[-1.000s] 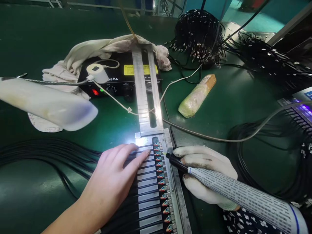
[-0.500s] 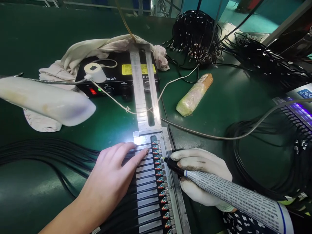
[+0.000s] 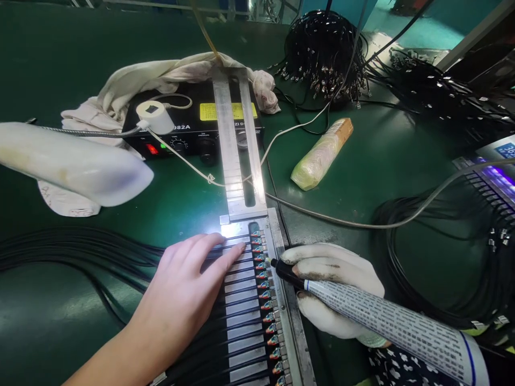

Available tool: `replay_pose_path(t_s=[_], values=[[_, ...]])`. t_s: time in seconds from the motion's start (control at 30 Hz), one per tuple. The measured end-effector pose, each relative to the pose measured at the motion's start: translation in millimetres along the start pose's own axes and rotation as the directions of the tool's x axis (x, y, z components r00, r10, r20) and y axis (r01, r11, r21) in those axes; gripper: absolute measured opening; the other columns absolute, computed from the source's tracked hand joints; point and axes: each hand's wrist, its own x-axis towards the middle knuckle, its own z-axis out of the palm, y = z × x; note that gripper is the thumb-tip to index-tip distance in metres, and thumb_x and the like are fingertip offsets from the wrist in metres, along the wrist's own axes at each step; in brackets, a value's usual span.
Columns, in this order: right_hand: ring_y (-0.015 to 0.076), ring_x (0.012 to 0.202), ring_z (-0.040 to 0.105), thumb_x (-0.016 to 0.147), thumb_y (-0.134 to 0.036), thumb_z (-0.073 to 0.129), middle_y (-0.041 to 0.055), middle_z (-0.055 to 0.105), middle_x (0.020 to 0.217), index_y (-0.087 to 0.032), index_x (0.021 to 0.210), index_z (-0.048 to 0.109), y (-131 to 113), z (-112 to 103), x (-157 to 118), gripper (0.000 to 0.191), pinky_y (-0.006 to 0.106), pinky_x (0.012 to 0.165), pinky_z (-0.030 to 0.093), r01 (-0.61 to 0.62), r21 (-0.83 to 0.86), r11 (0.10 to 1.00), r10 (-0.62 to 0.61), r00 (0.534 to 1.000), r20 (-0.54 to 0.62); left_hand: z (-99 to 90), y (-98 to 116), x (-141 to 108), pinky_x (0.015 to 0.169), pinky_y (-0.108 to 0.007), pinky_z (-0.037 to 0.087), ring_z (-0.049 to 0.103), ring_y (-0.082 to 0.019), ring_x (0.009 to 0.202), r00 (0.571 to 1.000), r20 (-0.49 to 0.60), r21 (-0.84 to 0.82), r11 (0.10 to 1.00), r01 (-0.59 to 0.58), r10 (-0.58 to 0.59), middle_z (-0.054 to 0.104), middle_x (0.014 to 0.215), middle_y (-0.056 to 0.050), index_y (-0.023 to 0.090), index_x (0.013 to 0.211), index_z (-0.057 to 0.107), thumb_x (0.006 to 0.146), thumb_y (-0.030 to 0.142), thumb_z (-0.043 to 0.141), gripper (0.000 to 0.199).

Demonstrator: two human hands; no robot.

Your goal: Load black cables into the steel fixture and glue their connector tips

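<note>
Bare, my left hand (image 3: 189,284) lies over the upper part of a metal fixture (image 3: 246,321), thumb and fingers stretched out and resting on the black cables there. Across the fixture runs a row of black cables (image 3: 245,335), whose stripped ends show small coloured wires at metal connectors (image 3: 270,328). My right hand (image 3: 333,268), in a white glove with stained fingertips, grips a printed glue tube (image 3: 386,321) with a black nozzle. The nozzle tip points left, close beside the connectors near the fixture's upper end. Whether the tip touches a connector I cannot tell.
Behind the fixture stands a black control box (image 3: 189,145) with a cloth (image 3: 148,75) draped on it. A white lamp (image 3: 76,163) reaches in from the left. A wrapped block (image 3: 322,155), a cable bundle (image 3: 325,59) and a purple-lit device (image 3: 493,177) lie to the right.
The view has shifted very slightly. Both hands and the glue tube keep almost the same place over the fixture.
</note>
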Motion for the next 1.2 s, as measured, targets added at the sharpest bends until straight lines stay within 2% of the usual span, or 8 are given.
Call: replay_pose_path(t_s=[0.4,0.67,1.0,1.2], values=[[0.0216,0.078,0.076,0.072,-0.015,0.065,0.0079,0.077,0.089,-0.018,0.089,0.067,-2.9,-0.6,4.9,0.018,0.032,0.071,0.063,0.038,-0.010,0.999,-0.038,0.999,-0.017,-1.4,-0.3,2.2,0.085,-0.041,0.043,0.054,-0.027,0.107,1.000,-0.008,0.009,1.000,-0.001,0.002,0.055,0.121,-0.013,0.022,0.132,0.054,0.096,0.012,0.043,0.040],[0.0211,0.077,0.076,0.071,-0.014,0.065,0.0067,0.078,0.089,-0.019,0.090,0.067,-2.6,0.5,5.6,0.019,0.031,0.072,0.063,0.035,-0.005,0.999,-0.035,0.999,-0.036,-2.2,0.1,1.2,0.085,-0.042,0.042,0.054,-0.028,0.107,1.000,-0.007,0.001,1.000,-0.004,0.004,0.055,0.121,-0.013,0.021,0.132,0.055,0.095,0.012,0.043,0.039],[0.0223,0.085,0.075,0.074,-0.018,0.069,0.0071,0.076,0.099,-0.020,0.096,0.067,1.5,-0.7,1.5,0.022,0.034,0.077,0.063,0.009,-0.002,1.000,-0.009,1.000,0.011,-2.3,0.4,1.9,0.085,-0.042,0.043,0.055,-0.028,0.107,1.000,-0.004,-0.006,1.000,0.007,-0.007,0.055,0.122,-0.013,0.022,0.132,0.055,0.096,0.013,0.043,0.039],[0.0223,0.084,0.075,0.074,-0.017,0.069,0.0070,0.077,0.097,-0.020,0.095,0.068,0.4,0.3,2.9,0.021,0.033,0.077,0.063,0.003,-0.003,1.000,-0.003,1.000,-0.003,-2.6,1.1,2.8,0.085,-0.042,0.043,0.053,-0.028,0.108,1.000,0.012,-0.012,1.000,0.007,-0.007,0.054,0.122,-0.013,0.020,0.133,0.054,0.096,0.013,0.044,0.039]])
